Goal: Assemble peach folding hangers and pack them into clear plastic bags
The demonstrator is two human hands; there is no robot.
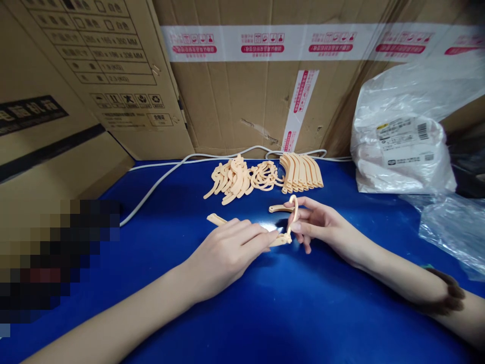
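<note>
My left hand [231, 250] is closed over a cream plastic hanger arm [215, 219], whose end sticks out to the left past the knuckles. The fingers of my right hand [316, 220] pinch a cream hanger hook [294, 207] that stands upright, its curve at the top. The foot of the hook meets the inner end of the held arm; whether they are locked together I cannot tell. Behind my right fingers lies another hanger arm [278, 208], partly hidden.
At the back of the blue table [288, 313] lie a loose pile of hanger arms [231, 179], a heap of hooks [265, 175] and a neat stack of arms [302, 173]. A white cable [151, 187] runs behind them. Cardboard boxes [235, 101] and a plastic bag [405, 146] border the area.
</note>
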